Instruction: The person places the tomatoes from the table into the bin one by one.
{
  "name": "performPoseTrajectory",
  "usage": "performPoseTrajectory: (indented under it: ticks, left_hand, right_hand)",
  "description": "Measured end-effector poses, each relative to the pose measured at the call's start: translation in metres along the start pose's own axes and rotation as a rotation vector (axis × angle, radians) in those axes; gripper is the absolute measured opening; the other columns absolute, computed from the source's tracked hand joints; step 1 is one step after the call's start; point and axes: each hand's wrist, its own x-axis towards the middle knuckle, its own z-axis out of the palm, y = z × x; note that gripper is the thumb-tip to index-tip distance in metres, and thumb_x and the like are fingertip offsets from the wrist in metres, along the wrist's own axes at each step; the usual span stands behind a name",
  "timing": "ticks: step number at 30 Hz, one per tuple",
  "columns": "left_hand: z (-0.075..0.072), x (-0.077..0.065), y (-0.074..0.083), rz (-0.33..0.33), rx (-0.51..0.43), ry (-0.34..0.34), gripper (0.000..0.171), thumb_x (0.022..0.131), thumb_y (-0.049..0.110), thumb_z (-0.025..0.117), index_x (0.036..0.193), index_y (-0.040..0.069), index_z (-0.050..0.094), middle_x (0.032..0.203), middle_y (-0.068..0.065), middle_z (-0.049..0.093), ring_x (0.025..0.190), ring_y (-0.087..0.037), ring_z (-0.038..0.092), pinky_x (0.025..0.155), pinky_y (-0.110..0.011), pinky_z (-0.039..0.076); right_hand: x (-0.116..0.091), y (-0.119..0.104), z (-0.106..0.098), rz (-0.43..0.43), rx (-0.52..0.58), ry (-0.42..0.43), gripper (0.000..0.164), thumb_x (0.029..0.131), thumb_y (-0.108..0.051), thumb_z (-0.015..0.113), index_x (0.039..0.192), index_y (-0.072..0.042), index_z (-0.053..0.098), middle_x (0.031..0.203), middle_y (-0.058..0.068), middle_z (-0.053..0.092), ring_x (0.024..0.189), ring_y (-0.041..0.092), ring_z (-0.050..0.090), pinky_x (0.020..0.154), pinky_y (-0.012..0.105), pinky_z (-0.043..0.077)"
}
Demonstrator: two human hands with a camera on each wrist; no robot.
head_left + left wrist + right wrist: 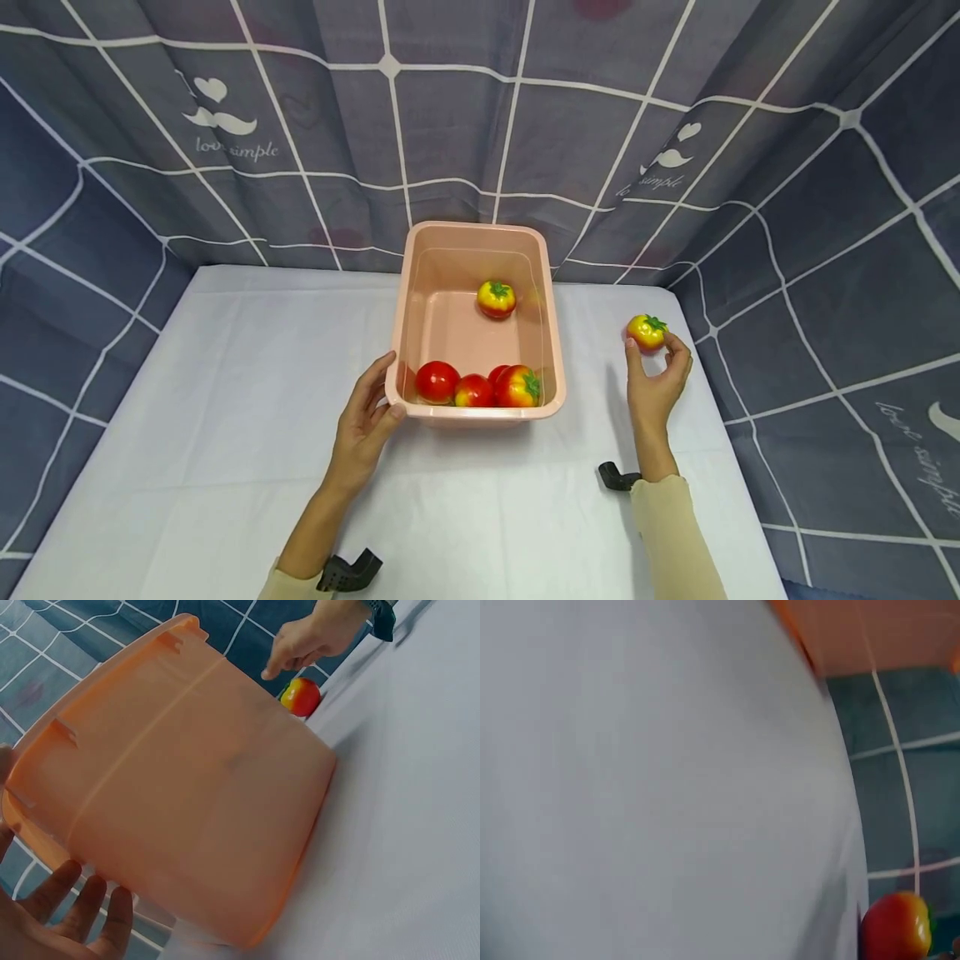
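A pink plastic bin (480,235) stands on the white table. At its near left corner my left hand (360,433) holds the rim, thumb on the front and fingers along the left side. Inside, a glossy yellow-and-red persimmon-like fruit (497,298) with a green top sits towards the back. Several red fruits (437,382) and a red-yellow one (517,387) lie along the front wall. Over at the right, another persimmon-like fruit (647,332) rests near the table's edge. My right hand (658,387) is at it, thumb and fingers spread either side; the left wrist view shows the fingertips just above it.
Grey curtains (450,125) with white grid lines hang behind the table (262,400) and along both sides. The bin's back end is close to the rear curtain. Each wrist wears a black camera mount (351,572).
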Motion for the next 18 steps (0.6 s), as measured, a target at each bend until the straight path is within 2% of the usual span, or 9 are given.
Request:
performPoseTrajectory:
  ticks: [4,13,18]
  left_hand:
    - [0.002,0.000,-0.001,0.005,0.000,0.005,0.071,0.102,-0.011,0.056,0.167,0.008,0.035,0.174,-0.008,0.035,0.149,-0.018,0.050,0.117,-0.017,0.050]
    - [0.001,0.000,0.002,-0.020,0.003,0.005,0.073,0.101,-0.011,0.057,0.168,0.010,0.035,0.174,-0.005,0.036,0.149,-0.013,0.050,0.117,-0.017,0.050]
    - [0.001,-0.001,0.001,-0.016,0.007,0.008,0.072,0.101,-0.012,0.057,0.167,0.009,0.036,0.173,-0.006,0.037,0.148,-0.019,0.051,0.116,-0.017,0.051]
  right_hand:
    - [0.012,0.014,0.000,0.063,-0.026,0.036,0.070,0.091,-0.023,0.087,0.145,0.003,0.051,0.147,0.019,0.051,0.138,0.028,0.047,0.124,0.042,0.036]
    - [0.028,0.030,0.011,0.154,-0.071,0.002,0.079,0.090,-0.026,0.088,0.151,0.000,0.045,0.151,0.022,0.045,0.142,0.033,0.045,0.130,0.044,0.036]
    - [0.034,0.032,0.015,0.208,-0.060,0.005,0.082,0.089,-0.023,0.088,0.154,-0.004,0.041,0.155,0.019,0.043,0.148,0.031,0.045,0.134,0.039,0.034]
